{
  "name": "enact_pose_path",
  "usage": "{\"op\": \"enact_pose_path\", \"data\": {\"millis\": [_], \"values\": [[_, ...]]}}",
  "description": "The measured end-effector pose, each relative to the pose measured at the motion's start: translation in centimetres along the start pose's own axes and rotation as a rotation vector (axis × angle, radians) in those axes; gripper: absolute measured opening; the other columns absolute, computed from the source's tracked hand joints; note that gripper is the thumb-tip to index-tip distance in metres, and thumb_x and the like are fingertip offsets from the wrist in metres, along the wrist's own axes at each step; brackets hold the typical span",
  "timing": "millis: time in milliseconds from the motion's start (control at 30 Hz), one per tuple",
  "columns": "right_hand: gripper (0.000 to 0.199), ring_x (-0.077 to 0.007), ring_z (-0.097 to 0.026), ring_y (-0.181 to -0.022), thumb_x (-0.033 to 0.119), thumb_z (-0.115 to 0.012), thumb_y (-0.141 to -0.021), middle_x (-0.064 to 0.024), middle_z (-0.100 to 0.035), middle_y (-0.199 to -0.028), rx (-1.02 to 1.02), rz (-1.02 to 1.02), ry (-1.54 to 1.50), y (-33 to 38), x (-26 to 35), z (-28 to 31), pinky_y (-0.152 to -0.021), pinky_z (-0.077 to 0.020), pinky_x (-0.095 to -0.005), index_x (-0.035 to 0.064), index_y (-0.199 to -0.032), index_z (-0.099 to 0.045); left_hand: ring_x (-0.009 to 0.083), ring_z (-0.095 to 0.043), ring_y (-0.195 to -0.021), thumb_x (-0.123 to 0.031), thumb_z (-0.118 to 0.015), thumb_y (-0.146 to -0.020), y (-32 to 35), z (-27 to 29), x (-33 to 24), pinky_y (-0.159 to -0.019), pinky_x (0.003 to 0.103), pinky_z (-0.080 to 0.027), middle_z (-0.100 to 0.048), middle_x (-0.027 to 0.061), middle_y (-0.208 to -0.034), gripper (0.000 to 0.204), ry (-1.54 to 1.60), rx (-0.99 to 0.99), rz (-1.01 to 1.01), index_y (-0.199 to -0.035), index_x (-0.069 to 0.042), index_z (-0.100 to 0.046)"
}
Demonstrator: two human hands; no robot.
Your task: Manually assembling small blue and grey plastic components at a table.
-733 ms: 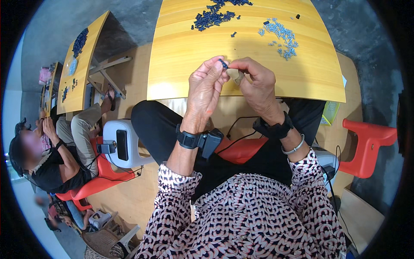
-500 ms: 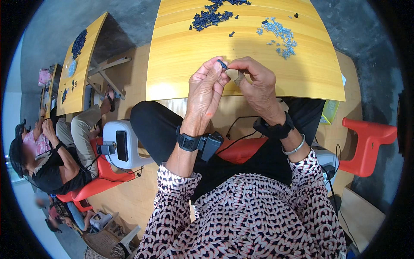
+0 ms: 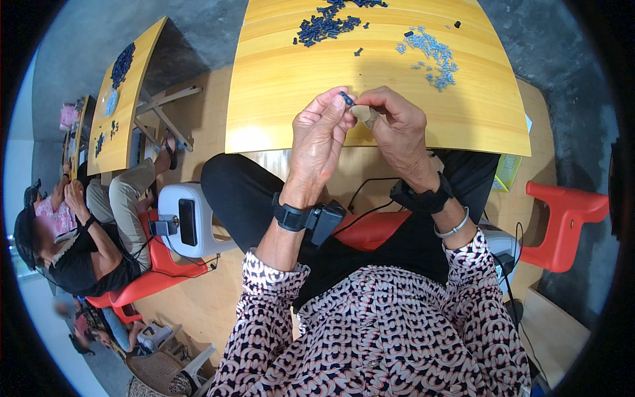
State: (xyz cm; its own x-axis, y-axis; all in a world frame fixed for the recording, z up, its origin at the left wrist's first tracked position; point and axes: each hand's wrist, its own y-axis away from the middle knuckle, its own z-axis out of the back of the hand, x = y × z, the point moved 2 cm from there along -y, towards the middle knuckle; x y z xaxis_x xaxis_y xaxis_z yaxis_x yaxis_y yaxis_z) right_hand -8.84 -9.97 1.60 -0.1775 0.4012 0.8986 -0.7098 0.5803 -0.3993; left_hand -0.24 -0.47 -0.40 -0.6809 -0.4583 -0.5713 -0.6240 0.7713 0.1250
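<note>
Head view. Small, dark blue-black, apparently plastic part [image 3: 346,98] is held up above the near edge of the yellow wood-grain table [image 3: 278,99]. Left hand [image 3: 319,132] pinches it between thumb and forefinger, one end exposed toward the right. Right hand [image 3: 401,126] has its fingers drawn in, index tip at that exposed end; cannot tell whether they grip the part or something tiny on it. Beige, soft-looking piece [image 3: 363,114] shows at the right thumb; cloth or finger cover, unclear.

Handling (judged): very light, stiff, not readily broken; smooth faces may slip or roll under the fingertips. Best hold: flat across the sides near one end, leaving the other clear.

Pose: both forearms rise from the lower edge and converge; left wrist nearly straight, right hand angled inward. Farther off lie a heap of dark small pieces [image 3: 324,30] and scattered silvery small pieces [image 3: 433,56].
</note>
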Motion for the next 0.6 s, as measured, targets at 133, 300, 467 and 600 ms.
{"op": "enact_pose_path", "data": {"millis": [133, 300, 467, 600], "values": [[0.009, -0.0137, -0.059, -0.070, 0.000, -0.062, -0.076, -0.0079, -0.061, -0.075, 0.006, 0.050, 0.006, -0.1, 0.0, -0.3, -0.063, -0.0469, -0.0246, -0.0009, -0.085, -0.060, 0.0089, -0.055, -0.068, -0.007, -0.057, -0.087, 0.2, 0.1, -0.1, -0.064, 0.020, -0.048, -0.062, 0.0079, -0.089, 0.020, -0.036, -0.023, -0.013, -0.103, 0.004, -0.057], [0.011, -0.0115, -0.059, -0.072, 0.002, -0.065, -0.076, -0.0058, -0.062, -0.077, 0.049, -0.036, -0.004, -0.6, 0.4, -0.1, -0.063, -0.0470, -0.0236, -0.0001, -0.086, -0.060, 0.0088, -0.055, -0.069, -0.007, -0.057, -0.087, -0.1, 0.2, -0.4, -0.064, 0.020, -0.048, -0.062, 0.0082, -0.090, 0.021, -0.029, -0.008, -0.002, -0.105, 0.004, -0.057], [0.018, -0.0078, -0.056, -0.071, 0.003, -0.066, -0.075, -0.0018, -0.060, -0.082, 0.069, -0.079, -0.182, -0.8, -0.1, 0.2, -0.063, -0.0457, -0.0208, 0.0012, -0.092, -0.060, 0.0092, -0.056, -0.078, -0.009, -0.055, -0.088, -0.4, 0.9, -0.4, -0.067, 0.019, -0.047, -0.062, 0.0077, -0.093, 0.027, -0.081, 0.079, 0.034, -0.113, 0.002, -0.053], [0.028, -0.0065, -0.049, -0.067, 0.012, -0.069, -0.076, -0.0003, -0.054, -0.082, 0.190, 0.058, -0.127, -1.2, -0.1, 0.8, -0.060, -0.0421, -0.0193, 0.0024, -0.101, -0.060, 0.0105, -0.058, -0.084, -0.008, -0.055, -0.087, -0.2, 0.6, -0.5, -0.067, 0.020, -0.047, -0.062, 0.0099, -0.098, 0.033, -0.091, 0.105, 0.068, -0.119, 0.002, -0.050]]}}
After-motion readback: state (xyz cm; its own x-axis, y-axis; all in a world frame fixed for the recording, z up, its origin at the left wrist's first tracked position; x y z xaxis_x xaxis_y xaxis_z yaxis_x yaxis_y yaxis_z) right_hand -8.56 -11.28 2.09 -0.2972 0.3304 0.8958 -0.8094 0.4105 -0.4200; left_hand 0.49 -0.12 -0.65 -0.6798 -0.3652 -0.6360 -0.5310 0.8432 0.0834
